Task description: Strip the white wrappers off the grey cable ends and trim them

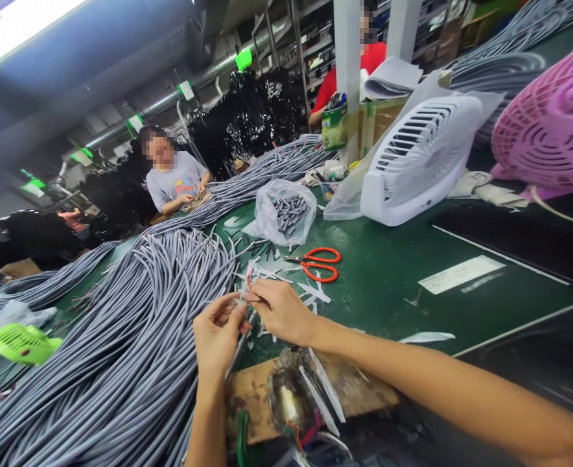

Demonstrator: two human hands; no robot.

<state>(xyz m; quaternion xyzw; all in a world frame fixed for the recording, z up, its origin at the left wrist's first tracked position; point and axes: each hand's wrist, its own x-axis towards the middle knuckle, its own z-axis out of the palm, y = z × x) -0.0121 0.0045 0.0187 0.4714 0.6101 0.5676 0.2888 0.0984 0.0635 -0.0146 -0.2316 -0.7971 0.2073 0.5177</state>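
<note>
Both hands meet over the green table, at the front end of a large bundle of grey cables [135, 324]. Thumb and fingers of my left hand [221, 331] pinch a grey cable near its stripped end, where thin red and blue wires [250, 279] stick up. My right hand [284, 311] touches the left at that spot, its fingers closed around something thin and dark that is mostly hidden. Just beyond the hands lie white paper-like strips [315, 290] and scissors with orange handles [321, 263].
A clear bag of short grey pieces [289, 214] sits behind the scissors. To the right stand a white fan [417, 155] and a pink fan [549, 117]. A wooden board with a metal device [289, 395] is below my hands. Another person [177, 172] sits across.
</note>
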